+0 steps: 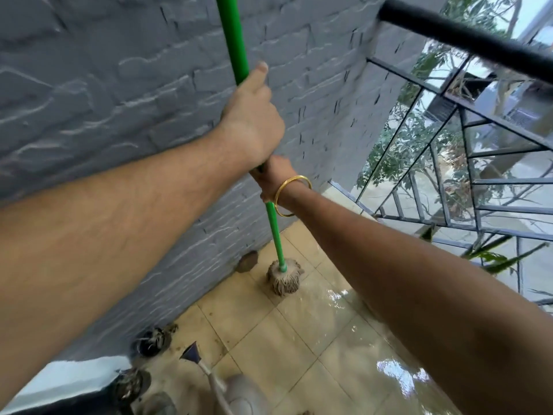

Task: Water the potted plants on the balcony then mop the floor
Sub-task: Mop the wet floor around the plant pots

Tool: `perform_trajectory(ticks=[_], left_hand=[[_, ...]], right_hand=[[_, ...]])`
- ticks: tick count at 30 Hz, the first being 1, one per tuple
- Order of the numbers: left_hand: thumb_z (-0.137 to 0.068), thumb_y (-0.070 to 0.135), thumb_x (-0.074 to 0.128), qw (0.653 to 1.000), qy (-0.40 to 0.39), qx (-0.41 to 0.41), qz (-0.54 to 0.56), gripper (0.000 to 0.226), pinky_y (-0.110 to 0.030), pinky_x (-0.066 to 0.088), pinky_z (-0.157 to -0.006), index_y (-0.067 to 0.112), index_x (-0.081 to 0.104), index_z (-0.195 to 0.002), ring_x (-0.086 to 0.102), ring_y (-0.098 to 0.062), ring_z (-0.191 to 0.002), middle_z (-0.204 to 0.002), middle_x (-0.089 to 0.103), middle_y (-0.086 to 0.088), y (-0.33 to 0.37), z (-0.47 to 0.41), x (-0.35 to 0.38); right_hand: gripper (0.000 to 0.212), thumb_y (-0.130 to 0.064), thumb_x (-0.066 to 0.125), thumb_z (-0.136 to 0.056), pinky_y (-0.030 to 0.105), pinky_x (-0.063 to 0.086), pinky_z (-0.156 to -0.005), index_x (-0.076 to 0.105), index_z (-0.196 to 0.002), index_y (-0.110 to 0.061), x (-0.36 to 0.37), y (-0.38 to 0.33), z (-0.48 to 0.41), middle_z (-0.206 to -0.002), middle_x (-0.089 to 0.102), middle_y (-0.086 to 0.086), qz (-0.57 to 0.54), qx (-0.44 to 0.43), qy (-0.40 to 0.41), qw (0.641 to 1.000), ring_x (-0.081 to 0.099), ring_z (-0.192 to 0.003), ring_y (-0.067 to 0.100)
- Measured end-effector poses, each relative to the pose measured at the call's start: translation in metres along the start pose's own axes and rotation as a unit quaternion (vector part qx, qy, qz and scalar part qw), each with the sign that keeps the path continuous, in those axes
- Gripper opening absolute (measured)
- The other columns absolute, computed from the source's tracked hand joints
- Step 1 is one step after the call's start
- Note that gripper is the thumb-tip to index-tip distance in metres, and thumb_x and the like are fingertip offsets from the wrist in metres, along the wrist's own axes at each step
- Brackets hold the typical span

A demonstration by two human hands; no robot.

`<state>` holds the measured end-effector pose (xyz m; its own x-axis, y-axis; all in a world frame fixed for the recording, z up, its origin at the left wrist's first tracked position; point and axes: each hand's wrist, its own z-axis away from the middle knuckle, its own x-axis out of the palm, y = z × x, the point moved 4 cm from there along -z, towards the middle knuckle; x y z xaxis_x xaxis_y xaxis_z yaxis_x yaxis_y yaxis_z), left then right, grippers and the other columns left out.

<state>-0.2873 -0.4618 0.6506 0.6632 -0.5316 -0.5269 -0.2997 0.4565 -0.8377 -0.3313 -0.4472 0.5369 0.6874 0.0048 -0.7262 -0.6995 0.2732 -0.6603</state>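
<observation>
A mop with a green handle (232, 34) stands nearly upright in the balcony's far corner. Its dirty string head (284, 278) rests on the wet beige tiled floor (302, 330). My left hand (254, 121) grips the handle higher up, thumb pointing along it. Just below, my right hand (273, 176), with a gold bangle on the wrist, is closed around the same handle and partly hidden behind my left hand. A grey watering can (239, 393) with a long spout stands at the bottom edge.
A grey brick wall (119, 94) runs along the left. A black metal railing (466, 40) with glass panels closes the right side. Small dark pots (152, 339) sit by the wall. Green plant leaves (496, 256) poke in at the right. Water pools on the tiles.
</observation>
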Motion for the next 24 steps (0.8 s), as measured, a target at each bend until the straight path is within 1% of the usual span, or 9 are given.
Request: perform_trajectory(ticks=[1,3,5,8,10,13,15,19,24], left_hand=[[-0.093,0.031,0.06,1.0,0.018,0.013,0.002,0.018,-0.058,0.004,-0.12,0.025,0.076,-0.101,0.053,-0.032,-0.123,-0.103,0.077,0.0,0.015,0.0,0.009],[-0.092,0.027,0.061,0.999,0.033,0.033,0.013,0.019,-0.055,0.008,-0.121,0.022,0.077,-0.101,0.052,-0.032,-0.122,-0.101,0.077,0.0,0.044,0.0,0.03],[-0.091,0.024,0.062,0.998,0.042,0.05,0.026,0.019,-0.053,0.01,-0.122,0.02,0.077,-0.101,0.05,-0.033,-0.122,-0.099,0.076,0.002,0.075,-0.005,0.055],[-0.093,0.021,0.06,0.995,0.06,0.063,0.043,0.019,-0.051,0.012,-0.123,0.019,0.077,-0.101,0.05,-0.033,-0.124,-0.098,0.073,0.004,0.108,-0.013,0.08],[-0.096,0.019,0.056,0.992,0.068,0.084,0.063,0.02,-0.048,0.014,-0.123,0.02,0.075,-0.101,0.05,-0.03,-0.123,-0.1,0.07,0.006,0.13,-0.016,0.096],[-0.096,0.027,0.056,0.989,0.049,0.115,0.08,0.019,-0.047,0.016,-0.122,0.028,0.074,-0.1,0.05,-0.028,-0.122,-0.1,0.066,0.011,0.157,-0.018,0.121],[-0.096,0.029,0.055,0.986,0.04,0.131,0.09,0.019,-0.047,0.018,-0.12,0.031,0.073,-0.099,0.051,-0.027,-0.119,-0.098,0.065,0.012,0.167,-0.023,0.14],[-0.093,0.033,0.058,0.986,0.057,0.138,0.077,0.014,-0.045,0.024,-0.116,0.034,0.072,-0.093,0.058,-0.024,-0.107,-0.09,0.062,0.011,0.167,-0.038,0.156],[-0.093,0.034,0.056,0.983,0.087,0.152,0.059,0.019,-0.044,0.022,-0.117,0.037,0.073,-0.101,0.06,-0.023,-0.105,-0.094,0.066,0.01,0.169,-0.047,0.152]], right_hand=[[0.018,-0.026,0.059,-0.1,0.057,0.057,-0.088,0.059,-0.095,-0.009,0.012,0.01,-0.001,-0.108,0.072,0.027,-0.014,0.011,0.002,1.0,0.07,-0.101,0.048],[0.022,-0.023,0.056,-0.101,0.058,0.054,-0.09,0.059,-0.107,-0.002,0.036,0.032,0.0,-0.114,0.071,0.03,-0.019,0.033,0.003,0.999,0.069,-0.105,0.05],[0.027,-0.017,0.055,-0.101,0.053,0.052,-0.095,0.057,-0.12,0.001,0.061,0.053,0.002,-0.122,0.067,0.029,-0.018,0.052,-0.008,0.998,0.066,-0.111,0.049],[0.031,-0.014,0.054,-0.1,0.043,0.049,-0.094,0.055,-0.129,-0.004,0.079,0.078,0.01,-0.13,0.065,0.022,-0.009,0.073,-0.01,0.997,0.062,-0.118,0.042],[0.039,-0.013,0.058,-0.097,0.04,0.049,-0.099,0.054,-0.135,-0.007,0.084,0.093,0.017,-0.136,0.063,0.018,-0.013,0.081,-0.015,0.996,0.061,-0.124,0.037],[0.055,-0.016,0.062,-0.096,0.038,0.044,-0.111,0.046,-0.147,-0.009,0.082,0.12,0.029,-0.147,0.055,0.015,0.004,0.101,-0.033,0.994,0.054,-0.135,0.033],[0.055,-0.019,0.061,-0.097,0.036,0.045,-0.111,0.046,-0.149,-0.01,0.076,0.137,0.035,-0.148,0.055,0.013,0.004,0.117,-0.03,0.993,0.054,-0.134,0.032],[0.052,-0.021,0.061,-0.097,0.034,0.046,-0.108,0.049,-0.147,-0.011,0.066,0.166,0.047,-0.146,0.058,0.011,-0.003,0.133,-0.02,0.991,0.057,-0.131,0.029],[0.051,-0.02,0.062,-0.097,0.034,0.047,-0.107,0.051,-0.145,-0.01,0.055,0.186,0.063,-0.143,0.06,0.011,-0.016,0.147,-0.001,0.989,0.058,-0.128,0.029]])
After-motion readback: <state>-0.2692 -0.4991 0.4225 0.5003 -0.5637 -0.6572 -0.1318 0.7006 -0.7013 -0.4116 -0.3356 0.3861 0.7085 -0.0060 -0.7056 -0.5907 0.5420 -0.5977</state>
